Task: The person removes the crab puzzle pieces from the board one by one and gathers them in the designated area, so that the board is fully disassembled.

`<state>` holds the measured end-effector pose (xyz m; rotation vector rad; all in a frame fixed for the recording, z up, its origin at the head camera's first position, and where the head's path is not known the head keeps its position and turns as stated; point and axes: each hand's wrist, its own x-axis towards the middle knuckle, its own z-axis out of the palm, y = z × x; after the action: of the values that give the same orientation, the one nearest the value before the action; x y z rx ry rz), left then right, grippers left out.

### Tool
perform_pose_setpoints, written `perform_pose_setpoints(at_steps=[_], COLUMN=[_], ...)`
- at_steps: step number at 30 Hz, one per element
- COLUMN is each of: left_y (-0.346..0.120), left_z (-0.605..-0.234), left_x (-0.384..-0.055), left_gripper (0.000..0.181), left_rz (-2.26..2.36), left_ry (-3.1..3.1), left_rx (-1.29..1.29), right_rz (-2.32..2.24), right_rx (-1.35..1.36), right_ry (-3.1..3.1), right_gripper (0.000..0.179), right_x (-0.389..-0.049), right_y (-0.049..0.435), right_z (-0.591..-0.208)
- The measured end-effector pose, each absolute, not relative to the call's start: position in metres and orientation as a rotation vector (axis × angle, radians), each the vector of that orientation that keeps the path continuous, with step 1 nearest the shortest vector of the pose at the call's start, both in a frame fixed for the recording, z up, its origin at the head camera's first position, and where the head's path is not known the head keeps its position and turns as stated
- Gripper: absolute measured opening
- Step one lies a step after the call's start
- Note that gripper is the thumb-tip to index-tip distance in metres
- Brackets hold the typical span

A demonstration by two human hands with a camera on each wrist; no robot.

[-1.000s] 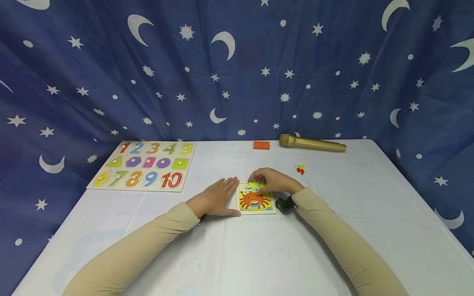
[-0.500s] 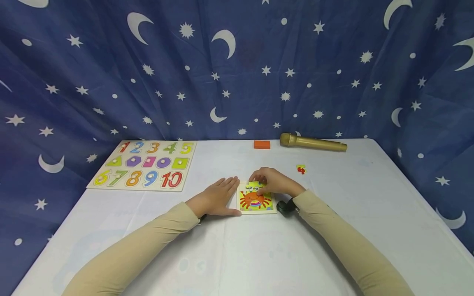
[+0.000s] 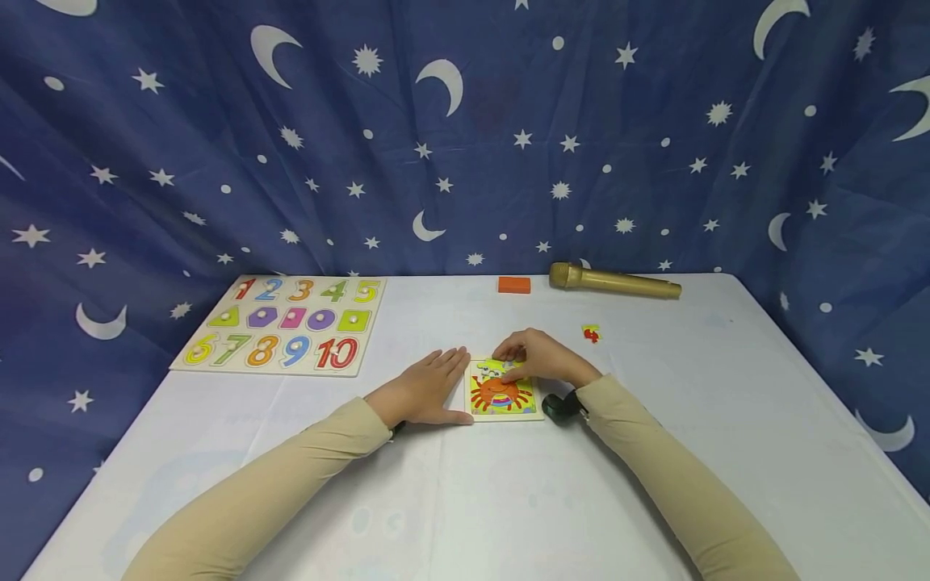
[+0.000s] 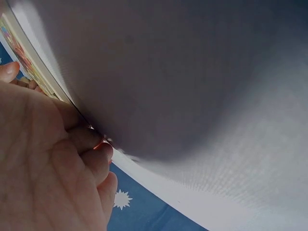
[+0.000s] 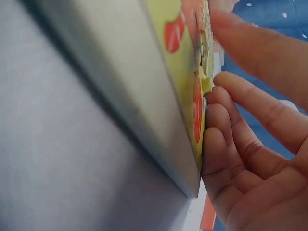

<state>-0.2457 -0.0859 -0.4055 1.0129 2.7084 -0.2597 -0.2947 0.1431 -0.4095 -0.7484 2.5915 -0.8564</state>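
Note:
A small square wooden puzzle with a crab picture (image 3: 500, 395) lies on the white table before me. My left hand (image 3: 430, 389) rests flat on the table along the puzzle's left edge, fingers straight and thumb at the near left corner. Over the upper right part of the puzzle is my right hand (image 3: 541, 357), its thumb and curled fingers on a yellow jigsaw piece with the crab's eyes (image 3: 492, 369). In the right wrist view a yellow piece edge (image 5: 206, 83) stands slightly proud by the index fingertip. My fingers partly cover that piece.
A loose red and yellow jigsaw piece (image 3: 592, 333) lies to the right beyond the puzzle. Farther back are an orange block (image 3: 514, 285) and a gold microphone (image 3: 613, 281). A number and shape peg board (image 3: 279, 327) lies at the left. A starry blue curtain (image 3: 465, 161) hangs behind.
My right hand has shifted slightly to the right over the puzzle, and the piece with the eyes lies a little lower and more to the left. The left hand has stayed put.

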Motion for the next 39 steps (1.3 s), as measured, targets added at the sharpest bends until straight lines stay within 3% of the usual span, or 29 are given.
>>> perform_pose_setpoints(at_steps=[9, 16, 27, 39], left_y=[-0.086, -0.085, -0.085, -0.085], left_z=[-0.405, -0.405, -0.407, -0.408], left_x=[-0.246, -0.246, -0.246, -0.246], left_gripper=[0.101, 0.101, 0.102, 0.102], left_rz=[-0.264, -0.272, -0.266, -0.255], left_ry=[2.708, 2.701, 2.706, 2.716], left_rx=[1.009, 1.001, 1.007, 1.0], right_rz=[-0.835, -0.792, -0.901, -0.864], right_rx=[-0.746, -0.75, -0.483, -0.476], right_ry=[2.595, 2.567, 2.422, 2.493], right_gripper=[0.021, 0.025, 0.024, 0.02], right_x=[-0.295, -0.298, -0.303, -0.303], right_y=[0.139, 0.139, 0.132, 0.125], right_z=[-0.408, -0.405, -0.391, -0.398])
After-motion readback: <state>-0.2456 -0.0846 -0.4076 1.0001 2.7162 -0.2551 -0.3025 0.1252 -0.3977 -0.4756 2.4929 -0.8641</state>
